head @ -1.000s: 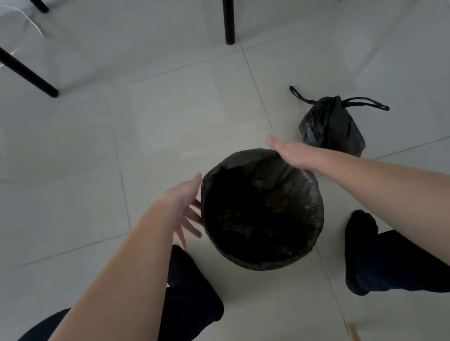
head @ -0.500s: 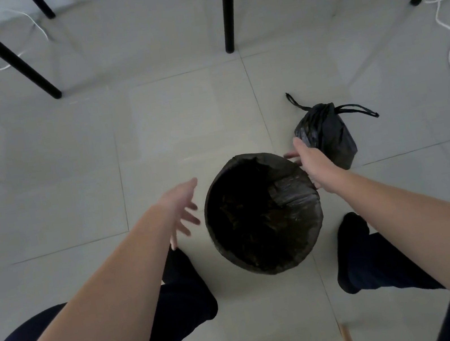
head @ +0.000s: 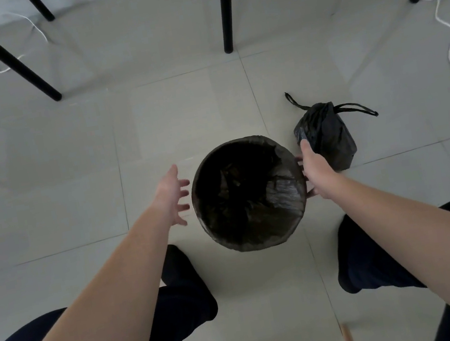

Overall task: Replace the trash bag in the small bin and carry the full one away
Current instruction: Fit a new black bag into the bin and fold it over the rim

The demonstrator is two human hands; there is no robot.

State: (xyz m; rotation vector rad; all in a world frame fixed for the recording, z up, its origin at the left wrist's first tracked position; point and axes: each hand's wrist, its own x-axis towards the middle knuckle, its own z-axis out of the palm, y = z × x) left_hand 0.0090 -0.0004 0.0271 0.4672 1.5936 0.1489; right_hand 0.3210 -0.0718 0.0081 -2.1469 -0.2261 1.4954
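On the tiled floor between the person's feet stands the small bin, its rim wrapped by a fresh black liner. At three o'clock of the bin, the right hand lies against the liner's outer fold, fingers touching the plastic; whether it pinches the film I cannot tell. At nine o'clock the left hand hovers just beside the rim, fingers spread, grasping nothing. Toward two o'clock, just beyond the right hand, the full bag sits tied, its drawstring loops lying loose on the floor. That bag looks soft, crinkly and fairly light, with a slippery skin; the loops are likely the surest place to take hold, since squeezing its body could let it slide or tear.
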